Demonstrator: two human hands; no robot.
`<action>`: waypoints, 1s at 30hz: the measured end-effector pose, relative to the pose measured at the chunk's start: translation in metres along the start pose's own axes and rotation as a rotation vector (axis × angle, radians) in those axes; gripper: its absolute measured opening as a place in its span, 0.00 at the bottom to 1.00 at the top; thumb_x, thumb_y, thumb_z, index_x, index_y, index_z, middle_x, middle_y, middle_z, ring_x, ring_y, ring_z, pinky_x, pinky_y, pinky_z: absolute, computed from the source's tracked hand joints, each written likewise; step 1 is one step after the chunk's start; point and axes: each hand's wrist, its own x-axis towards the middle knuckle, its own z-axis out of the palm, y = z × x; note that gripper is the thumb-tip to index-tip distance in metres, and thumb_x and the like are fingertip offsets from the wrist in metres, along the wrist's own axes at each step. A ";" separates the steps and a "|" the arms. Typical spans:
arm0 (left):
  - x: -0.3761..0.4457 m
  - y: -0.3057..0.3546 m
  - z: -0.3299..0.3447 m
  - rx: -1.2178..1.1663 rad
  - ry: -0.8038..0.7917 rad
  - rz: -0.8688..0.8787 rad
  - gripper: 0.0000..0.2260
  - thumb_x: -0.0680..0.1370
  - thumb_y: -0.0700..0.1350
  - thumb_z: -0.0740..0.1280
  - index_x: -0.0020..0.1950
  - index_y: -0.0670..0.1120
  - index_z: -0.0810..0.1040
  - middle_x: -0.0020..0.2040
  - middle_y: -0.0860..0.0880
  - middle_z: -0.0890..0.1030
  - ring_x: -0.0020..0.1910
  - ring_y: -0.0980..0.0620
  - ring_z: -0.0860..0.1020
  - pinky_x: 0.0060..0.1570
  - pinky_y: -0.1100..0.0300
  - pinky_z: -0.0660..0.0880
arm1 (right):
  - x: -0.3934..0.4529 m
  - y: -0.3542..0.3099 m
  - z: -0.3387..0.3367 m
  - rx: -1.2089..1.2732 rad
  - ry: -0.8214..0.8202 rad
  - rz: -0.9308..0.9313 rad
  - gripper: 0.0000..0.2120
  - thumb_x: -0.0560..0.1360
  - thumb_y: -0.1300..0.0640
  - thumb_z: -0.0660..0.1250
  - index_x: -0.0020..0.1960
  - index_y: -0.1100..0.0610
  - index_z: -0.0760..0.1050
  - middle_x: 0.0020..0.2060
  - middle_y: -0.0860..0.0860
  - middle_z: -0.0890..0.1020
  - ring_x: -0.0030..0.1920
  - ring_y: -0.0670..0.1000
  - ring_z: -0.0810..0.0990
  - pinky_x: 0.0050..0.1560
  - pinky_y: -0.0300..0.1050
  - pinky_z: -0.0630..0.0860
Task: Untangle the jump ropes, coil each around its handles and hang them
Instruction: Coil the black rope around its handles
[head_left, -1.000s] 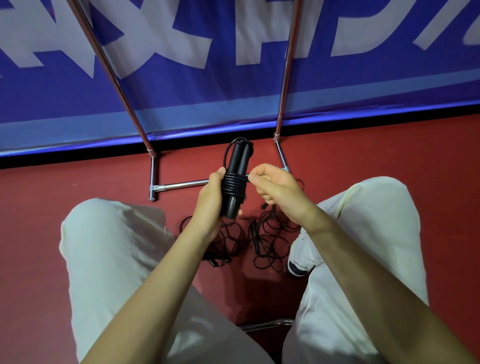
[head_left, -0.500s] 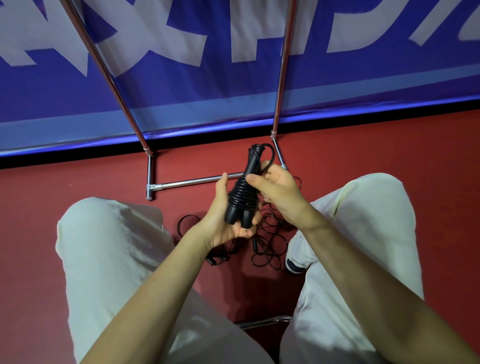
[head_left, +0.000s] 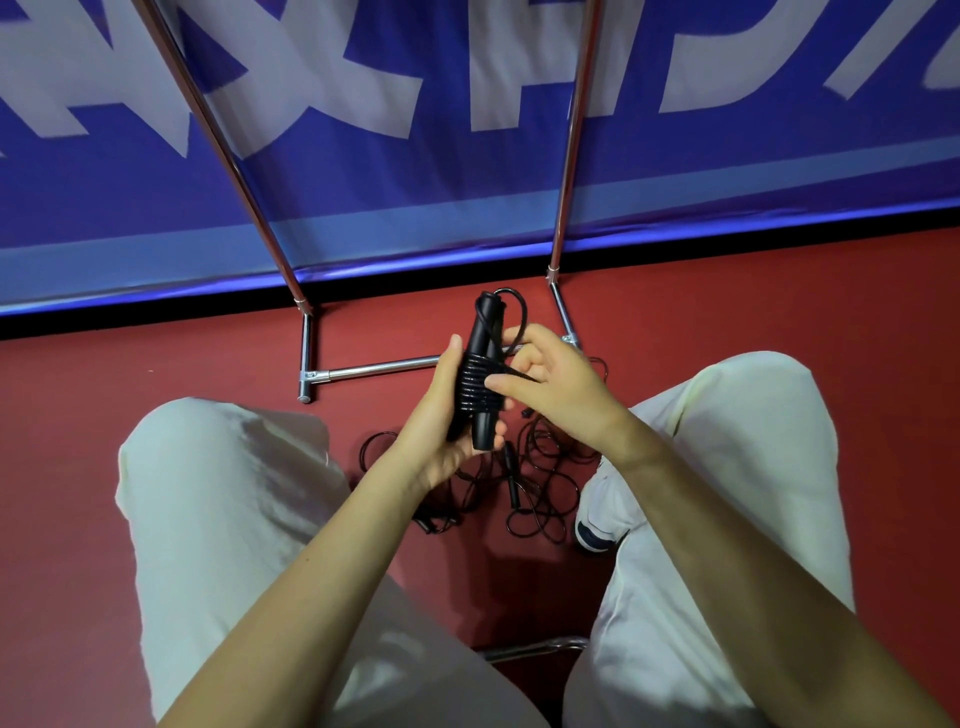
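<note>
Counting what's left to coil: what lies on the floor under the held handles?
Tangled black jump ropes lie on the red floor; the left hand, right hand and coiled handles cover part, so no count.

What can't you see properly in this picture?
Head view only:
- Top of the metal rack: cut off by the top edge.
- Tangled ropes on the floor: how many is unclear; the left hand covers part.
- Wrapped jump rope: its far side faces away, and the right hand hides the rope's end.

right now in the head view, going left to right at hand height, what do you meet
left hand → coiled jump rope → right hand
</note>
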 end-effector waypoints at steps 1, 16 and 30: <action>0.000 0.001 0.000 -0.026 0.011 -0.005 0.30 0.72 0.71 0.59 0.51 0.46 0.81 0.36 0.45 0.78 0.28 0.50 0.74 0.29 0.59 0.73 | 0.000 0.001 -0.002 -0.041 0.010 -0.024 0.18 0.74 0.60 0.73 0.61 0.54 0.72 0.34 0.47 0.75 0.37 0.48 0.78 0.44 0.41 0.75; 0.003 0.012 -0.005 0.001 0.088 0.054 0.27 0.81 0.64 0.53 0.59 0.41 0.76 0.33 0.46 0.77 0.24 0.51 0.72 0.23 0.64 0.70 | -0.001 -0.003 -0.004 0.093 -0.012 0.069 0.14 0.83 0.60 0.57 0.44 0.56 0.78 0.25 0.40 0.70 0.27 0.40 0.65 0.30 0.32 0.63; -0.013 0.012 0.002 -0.258 -0.496 -0.340 0.35 0.67 0.75 0.55 0.35 0.43 0.79 0.22 0.48 0.74 0.17 0.53 0.75 0.14 0.66 0.69 | -0.015 -0.019 0.008 0.333 -0.127 0.016 0.11 0.83 0.58 0.52 0.58 0.54 0.73 0.33 0.37 0.80 0.28 0.38 0.74 0.29 0.27 0.68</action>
